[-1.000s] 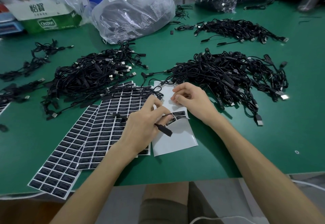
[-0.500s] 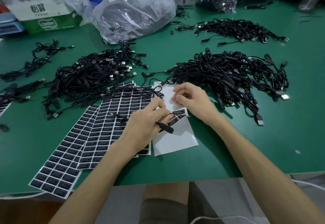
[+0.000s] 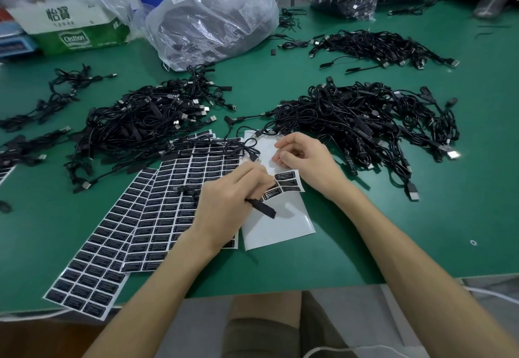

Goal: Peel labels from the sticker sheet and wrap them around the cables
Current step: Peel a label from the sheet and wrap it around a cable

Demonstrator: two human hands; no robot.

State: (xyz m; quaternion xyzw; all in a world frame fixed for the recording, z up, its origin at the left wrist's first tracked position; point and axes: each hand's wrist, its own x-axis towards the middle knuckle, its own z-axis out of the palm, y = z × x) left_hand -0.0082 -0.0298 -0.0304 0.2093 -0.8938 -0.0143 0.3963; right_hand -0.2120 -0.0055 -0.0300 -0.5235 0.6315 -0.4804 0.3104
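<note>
Green table [image 3: 365,231], black cables [image 3: 365,116].
Sticker sheets [image 3: 179,203], near left: black labels [image 3: 286,175] with fine pale print, set in a white grid. Backing sheet [image 3: 280,228], near centre: mostly bare white. Far left: box [image 3: 81,34] white over green; bags [image 3: 213,20] clear, glossy.

- I read "怡寶" on the white top of the carton [image 3: 84,34];
- "Cestbon" on its green band;
- print on the labels [image 3: 285,175] is too small for me to read

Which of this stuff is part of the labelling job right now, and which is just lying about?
In use: left hand, held cable, nearly bare sticker sheet, right hand resting on it, full sticker sheets, cable piles.
Lying about: plastic bags, Cestbon carton.
</note>
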